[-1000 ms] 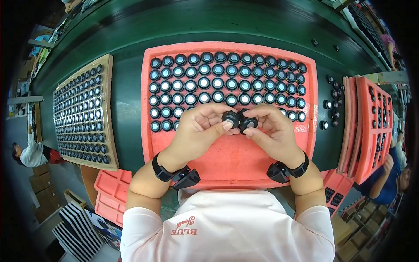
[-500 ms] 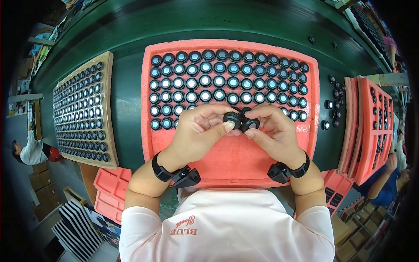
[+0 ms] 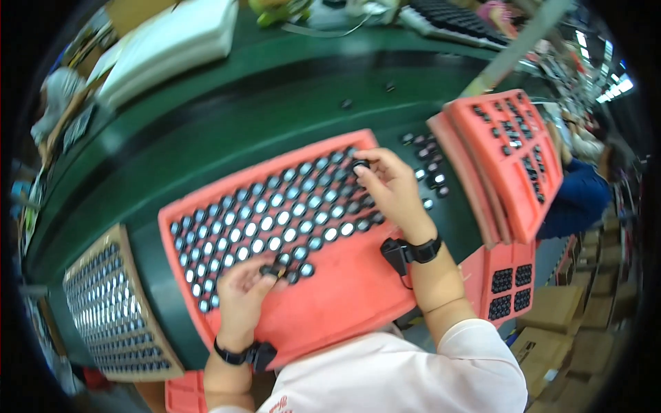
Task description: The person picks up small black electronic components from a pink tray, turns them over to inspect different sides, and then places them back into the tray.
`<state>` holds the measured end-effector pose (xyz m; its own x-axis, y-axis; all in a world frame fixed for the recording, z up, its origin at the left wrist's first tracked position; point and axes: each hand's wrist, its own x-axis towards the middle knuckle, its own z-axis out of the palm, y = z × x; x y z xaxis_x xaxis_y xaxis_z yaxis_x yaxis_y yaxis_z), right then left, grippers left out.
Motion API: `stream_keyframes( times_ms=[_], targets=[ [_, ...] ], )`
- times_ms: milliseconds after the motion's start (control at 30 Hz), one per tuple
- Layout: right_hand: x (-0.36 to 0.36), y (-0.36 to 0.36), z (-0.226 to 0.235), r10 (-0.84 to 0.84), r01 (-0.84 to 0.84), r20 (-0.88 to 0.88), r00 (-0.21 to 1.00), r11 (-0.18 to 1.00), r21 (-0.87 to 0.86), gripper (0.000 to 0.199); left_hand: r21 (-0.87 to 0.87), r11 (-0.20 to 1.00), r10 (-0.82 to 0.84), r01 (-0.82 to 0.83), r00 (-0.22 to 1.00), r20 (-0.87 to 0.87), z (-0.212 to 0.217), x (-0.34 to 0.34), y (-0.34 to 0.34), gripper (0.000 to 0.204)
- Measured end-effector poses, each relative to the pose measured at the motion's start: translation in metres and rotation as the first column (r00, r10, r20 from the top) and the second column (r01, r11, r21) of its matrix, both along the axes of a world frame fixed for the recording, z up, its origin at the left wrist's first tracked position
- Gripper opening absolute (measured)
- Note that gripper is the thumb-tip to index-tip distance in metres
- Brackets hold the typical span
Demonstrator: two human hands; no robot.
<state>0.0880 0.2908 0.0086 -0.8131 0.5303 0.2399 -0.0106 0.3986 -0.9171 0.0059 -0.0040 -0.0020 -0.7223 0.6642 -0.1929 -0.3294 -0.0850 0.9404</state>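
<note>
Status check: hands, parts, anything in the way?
Left hand at a black part, grip blurred. Right hand pinches round black part, far right corner of pink tray. Nothing visibly blocking either.

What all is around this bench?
Bench: one, green, middle
Large tray: one, pink, centre
Round parts: many, black, in large tray
Loose parts: several, black, right of tray
Other trays: several, pink, right, lower left
Filled tray: one, brown, left
Slabs: some, white, upper left
Boxes: several, brown, lower right
People: several, varied clothing, edges
Shirt: one, pale, lower edge
Wristbands: two, black, wrists
Left hand: one, bare, at large tray, holding dark part
Right hand: one, bare, tray's right, holding another
</note>
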Motion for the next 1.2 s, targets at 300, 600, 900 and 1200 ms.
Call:
stream_keyframes(
  times_ms=[300,600,900,1200],
  targets=[
    [0.028,0.086,-0.025,-0.446,0.296,0.333,0.831,0.861,0.414,0.025,0.072,0.997,-0.036,0.04,0.998,-0.06,0.002,0.01,-0.003,0.032],
    [0.039,0.081,-0.021,-0.469,0.208,0.199,0.861,0.681,0.702,0.029,0.13,0.991,-0.027,0.036,0.997,-0.065,0.008,0.014,-0.002,0.03],
    [0.034,-0.071,0.058,0.605,-0.612,0.21,0.768,0.79,-0.035,0.034,0.131,0.984,-0.084,0.122,0.961,-0.263,-0.003,0.018,-0.001,0.033],
    [0.005,-0.115,0.01,0.644,-0.616,-0.018,0.765,0.722,-0.314,0.029,0.112,0.994,0.021,0.02,0.934,-0.357,0.003,0.019,-0.001,0.035]
  ],
)
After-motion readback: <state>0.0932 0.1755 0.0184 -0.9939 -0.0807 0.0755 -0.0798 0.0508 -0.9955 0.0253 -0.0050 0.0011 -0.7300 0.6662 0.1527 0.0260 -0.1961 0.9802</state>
